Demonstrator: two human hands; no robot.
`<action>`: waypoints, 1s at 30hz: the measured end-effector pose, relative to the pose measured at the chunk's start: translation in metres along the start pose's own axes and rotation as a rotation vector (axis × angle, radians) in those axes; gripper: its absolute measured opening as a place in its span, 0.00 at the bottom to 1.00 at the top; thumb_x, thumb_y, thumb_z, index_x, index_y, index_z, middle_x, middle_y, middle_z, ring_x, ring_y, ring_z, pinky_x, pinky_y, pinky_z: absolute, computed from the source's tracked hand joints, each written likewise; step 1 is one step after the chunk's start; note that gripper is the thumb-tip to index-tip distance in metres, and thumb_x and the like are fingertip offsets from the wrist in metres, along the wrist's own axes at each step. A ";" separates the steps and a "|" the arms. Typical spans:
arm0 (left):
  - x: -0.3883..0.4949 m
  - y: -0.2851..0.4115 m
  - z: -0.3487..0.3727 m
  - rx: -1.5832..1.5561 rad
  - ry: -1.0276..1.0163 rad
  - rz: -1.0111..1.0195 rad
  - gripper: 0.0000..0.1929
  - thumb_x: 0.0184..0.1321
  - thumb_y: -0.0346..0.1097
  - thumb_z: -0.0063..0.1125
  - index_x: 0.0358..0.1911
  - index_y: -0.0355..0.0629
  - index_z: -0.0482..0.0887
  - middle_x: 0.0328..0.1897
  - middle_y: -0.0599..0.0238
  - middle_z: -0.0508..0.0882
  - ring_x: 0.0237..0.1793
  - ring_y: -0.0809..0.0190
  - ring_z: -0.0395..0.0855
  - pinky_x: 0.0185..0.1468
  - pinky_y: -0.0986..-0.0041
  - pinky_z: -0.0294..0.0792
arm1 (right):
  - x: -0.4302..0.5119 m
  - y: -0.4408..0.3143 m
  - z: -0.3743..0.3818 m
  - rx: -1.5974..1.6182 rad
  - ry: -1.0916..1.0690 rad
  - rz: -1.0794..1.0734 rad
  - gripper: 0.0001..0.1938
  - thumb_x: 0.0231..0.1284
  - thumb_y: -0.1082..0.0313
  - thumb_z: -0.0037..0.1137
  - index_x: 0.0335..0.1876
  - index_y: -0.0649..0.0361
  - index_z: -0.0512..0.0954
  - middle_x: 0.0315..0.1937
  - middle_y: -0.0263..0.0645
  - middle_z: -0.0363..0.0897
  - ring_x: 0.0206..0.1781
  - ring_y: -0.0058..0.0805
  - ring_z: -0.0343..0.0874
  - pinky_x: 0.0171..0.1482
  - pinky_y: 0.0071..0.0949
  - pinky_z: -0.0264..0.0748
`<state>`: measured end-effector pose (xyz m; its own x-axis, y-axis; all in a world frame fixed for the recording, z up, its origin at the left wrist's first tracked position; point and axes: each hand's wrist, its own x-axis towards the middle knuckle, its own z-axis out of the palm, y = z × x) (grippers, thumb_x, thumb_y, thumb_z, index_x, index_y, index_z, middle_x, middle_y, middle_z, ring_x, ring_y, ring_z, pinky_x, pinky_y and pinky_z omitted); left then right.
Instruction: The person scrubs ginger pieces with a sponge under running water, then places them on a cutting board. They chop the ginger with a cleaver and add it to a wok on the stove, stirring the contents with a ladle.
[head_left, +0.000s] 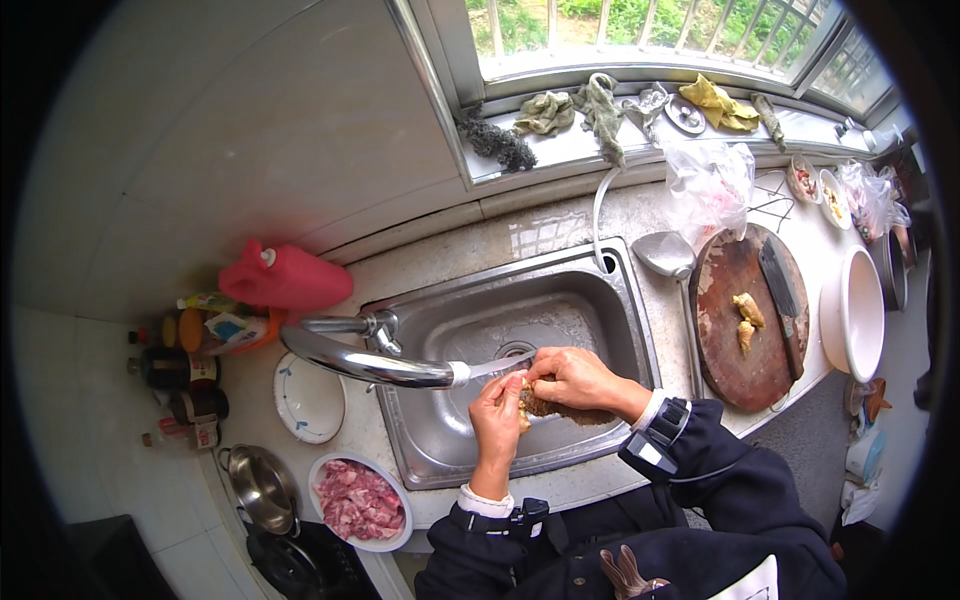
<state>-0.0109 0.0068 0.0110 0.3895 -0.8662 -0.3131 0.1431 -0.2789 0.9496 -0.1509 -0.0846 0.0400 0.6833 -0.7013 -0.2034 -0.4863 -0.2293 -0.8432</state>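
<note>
Both my hands are over the stainless steel sink (450, 435), close together under the faucet (375, 364), from which water runs. My left hand (496, 412) grips a piece of yellowish ginger root (523, 421), partly covered by the fingers. My right hand (574, 379) touches the upper end of that piece, its fingers pinched beside my left fingertips. Below my right hand a brown, rough-looking thing (581, 415) shows; what it is I cannot tell. On the round wooden cutting board (724, 349) lie pieces of ginger root (748, 310) beside a cleaver (780, 281).
A bowl of cut raw meat (360, 499), a white plate (309, 397) and a steel pot (262, 487) stand left. A pink jug (289, 276) is behind the faucet. At the right are a metal scoop (664, 253), a plastic bag (709, 187) and a white basin (851, 313).
</note>
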 end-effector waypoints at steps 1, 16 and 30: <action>0.000 0.000 0.000 -0.027 0.001 -0.006 0.09 0.64 0.33 0.57 0.39 0.34 0.86 0.37 0.66 0.84 0.38 0.72 0.79 0.44 0.81 0.70 | -0.001 -0.001 -0.001 0.000 -0.002 0.016 0.12 0.54 0.60 0.54 0.36 0.57 0.84 0.33 0.41 0.80 0.37 0.43 0.80 0.41 0.37 0.75; -0.002 -0.007 0.000 -0.085 -0.050 -0.036 0.10 0.64 0.33 0.59 0.42 0.34 0.85 0.39 0.69 0.85 0.38 0.73 0.79 0.44 0.82 0.71 | -0.010 0.002 -0.006 0.084 -0.064 0.093 0.11 0.54 0.57 0.58 0.34 0.55 0.83 0.35 0.39 0.79 0.40 0.40 0.80 0.43 0.36 0.74; -0.014 0.005 -0.004 -0.170 -0.095 0.031 0.17 0.59 0.24 0.61 0.53 0.35 0.79 0.46 0.59 0.85 0.45 0.68 0.81 0.50 0.79 0.75 | -0.016 -0.004 -0.008 0.013 0.070 -0.040 0.09 0.52 0.60 0.59 0.34 0.54 0.83 0.36 0.35 0.79 0.37 0.38 0.81 0.40 0.33 0.76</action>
<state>-0.0123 0.0189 0.0199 0.3098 -0.9107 -0.2731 0.2874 -0.1841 0.9399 -0.1638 -0.0776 0.0509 0.6617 -0.7375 -0.1348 -0.4523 -0.2494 -0.8563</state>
